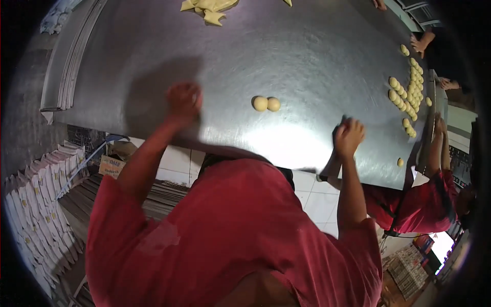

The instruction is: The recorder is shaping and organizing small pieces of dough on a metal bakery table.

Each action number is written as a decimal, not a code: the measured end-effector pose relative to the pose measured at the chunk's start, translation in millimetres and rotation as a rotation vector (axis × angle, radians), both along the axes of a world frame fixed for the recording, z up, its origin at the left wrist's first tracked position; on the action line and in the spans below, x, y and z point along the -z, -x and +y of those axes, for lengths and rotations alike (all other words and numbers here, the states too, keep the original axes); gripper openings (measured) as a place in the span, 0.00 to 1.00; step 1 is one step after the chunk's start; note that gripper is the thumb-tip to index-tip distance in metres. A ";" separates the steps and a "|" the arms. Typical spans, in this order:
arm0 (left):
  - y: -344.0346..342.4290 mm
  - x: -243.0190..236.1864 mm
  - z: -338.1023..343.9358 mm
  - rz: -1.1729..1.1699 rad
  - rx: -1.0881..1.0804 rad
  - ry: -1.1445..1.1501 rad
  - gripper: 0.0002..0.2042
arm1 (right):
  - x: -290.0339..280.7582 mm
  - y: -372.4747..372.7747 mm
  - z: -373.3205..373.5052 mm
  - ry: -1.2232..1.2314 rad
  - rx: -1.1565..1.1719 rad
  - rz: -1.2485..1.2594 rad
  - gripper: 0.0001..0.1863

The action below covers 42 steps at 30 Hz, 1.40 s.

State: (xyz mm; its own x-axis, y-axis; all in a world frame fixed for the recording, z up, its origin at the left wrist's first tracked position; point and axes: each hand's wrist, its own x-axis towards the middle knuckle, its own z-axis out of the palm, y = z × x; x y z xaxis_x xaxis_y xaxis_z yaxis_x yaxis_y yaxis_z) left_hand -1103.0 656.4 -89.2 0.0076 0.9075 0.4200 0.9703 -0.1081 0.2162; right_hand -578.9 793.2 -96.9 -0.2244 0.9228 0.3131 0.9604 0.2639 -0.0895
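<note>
- hands over a steel counter [307, 46]: left hand [183, 101] pressed down, fingers curled together, what is under them hidden
- right hand [349, 136] likewise, fingers closed, contents hidden
- two dough balls [266, 104] touching, between the hands
- more dough balls [407, 92] clustered far right
- yellow dough lump [208, 8] at the far edge

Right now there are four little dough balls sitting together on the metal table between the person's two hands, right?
Not quite: the head view shows two dough balls, not four, side by side on the metal table between the left hand and the right hand. Many more lie along the table's right edge.
</note>
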 end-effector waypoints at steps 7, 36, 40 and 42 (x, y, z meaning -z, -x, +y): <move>-94.2 -3.4 15.9 -0.284 -0.072 0.115 0.03 | -22.7 101.5 -19.4 0.111 -0.184 0.505 0.05; -159.5 -25.7 27.1 -0.862 -0.085 0.204 0.16 | -61.5 164.2 -10.0 0.593 -0.627 0.645 0.29; -151.3 -35.1 18.1 -0.642 -0.157 0.036 0.21 | -74.8 175.0 10.1 0.501 -0.820 0.275 0.35; -138.3 -33.3 24.8 -0.522 -0.209 -0.017 0.24 | -70.6 186.1 18.8 0.383 -0.979 0.200 0.37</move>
